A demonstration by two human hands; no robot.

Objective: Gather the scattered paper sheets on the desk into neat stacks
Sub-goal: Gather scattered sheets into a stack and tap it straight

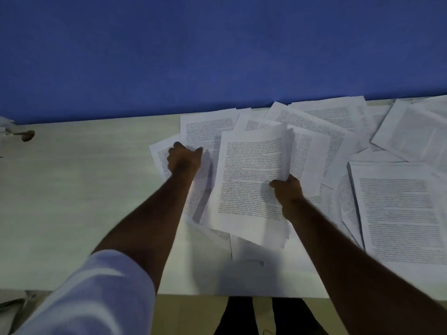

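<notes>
Many sheets (314,122) lie scattered across the desk (72,189) ahead and to my right. My right hand (286,189) grips a lifted bundle (251,180); my left hand (185,158) pinches a loose sheet (159,153). I'd slide it under, then square the edges.

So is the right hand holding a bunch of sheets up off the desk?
Yes, the right hand grips the right edge of a bundle of sheets, lifted and tilted above the loose papers on the desk.
</notes>
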